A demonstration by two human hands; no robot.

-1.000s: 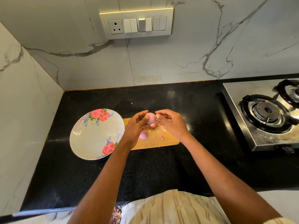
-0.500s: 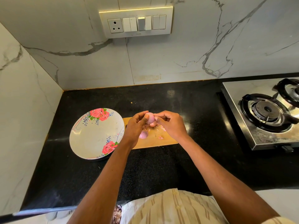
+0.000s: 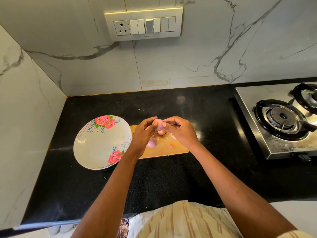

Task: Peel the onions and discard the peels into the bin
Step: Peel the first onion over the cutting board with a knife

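While the left hand (image 3: 145, 133) clamps the onion (image 3: 158, 124) above the cutting board (image 3: 163, 148), the right hand (image 3: 180, 131) has closed back in from three o'clock, fingertips pinching at its skin; another peel coming, scraps (image 3: 169, 146) not yet binned

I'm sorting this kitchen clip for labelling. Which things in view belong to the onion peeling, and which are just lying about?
Part of the job:
- onion, held by the left hand and right hand
- second onion on the cutting board
- peel scraps on the board

Lying about:
- floral plate
- gas stove
- switch panel
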